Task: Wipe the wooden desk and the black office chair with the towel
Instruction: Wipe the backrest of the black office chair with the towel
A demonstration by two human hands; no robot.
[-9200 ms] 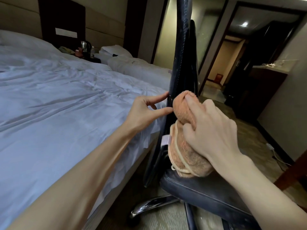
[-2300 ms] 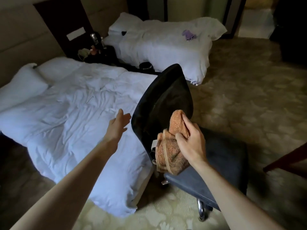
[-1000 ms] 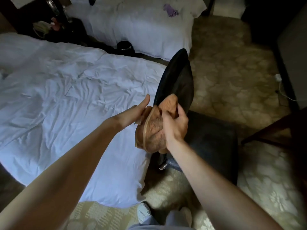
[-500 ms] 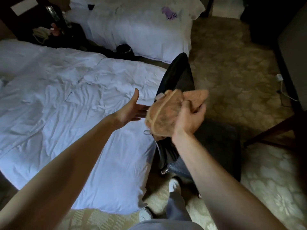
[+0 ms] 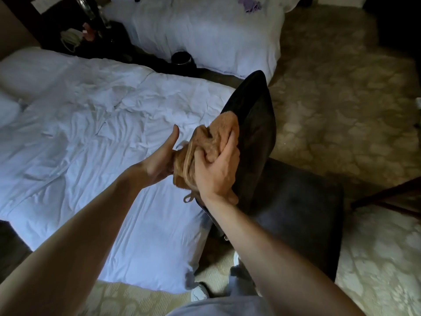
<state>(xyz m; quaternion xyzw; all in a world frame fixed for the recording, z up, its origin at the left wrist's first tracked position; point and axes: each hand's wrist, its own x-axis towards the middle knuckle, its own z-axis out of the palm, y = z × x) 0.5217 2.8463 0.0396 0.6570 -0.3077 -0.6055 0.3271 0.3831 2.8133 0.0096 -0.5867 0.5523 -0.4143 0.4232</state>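
The black office chair point(image 5: 293, 201) stands beside the near bed, its backrest point(image 5: 255, 115) rising toward me. An orange towel point(image 5: 211, 137) is bunched up in front of the backrest's left edge. My right hand point(image 5: 216, 172) grips the towel from the right, fingers curled into the cloth. My left hand point(image 5: 159, 158) presses against the towel's left side with thumb raised; its fingers are hidden behind the cloth. A dark wooden desk leg point(image 5: 387, 197) shows at the right edge.
A white-sheeted bed point(image 5: 91, 133) lies left of the chair, a second bed point(image 5: 205, 26) farther back. A dark nightstand point(image 5: 75, 30) with clutter stands between them, and a black bin point(image 5: 181, 58). Patterned carpet point(image 5: 341, 99) spreads right. My shoe point(image 5: 199, 293) is below.
My left hand has moved in from open air and now presses on the towel's left side. The right hand has lowered the towel against the backrest's edge.
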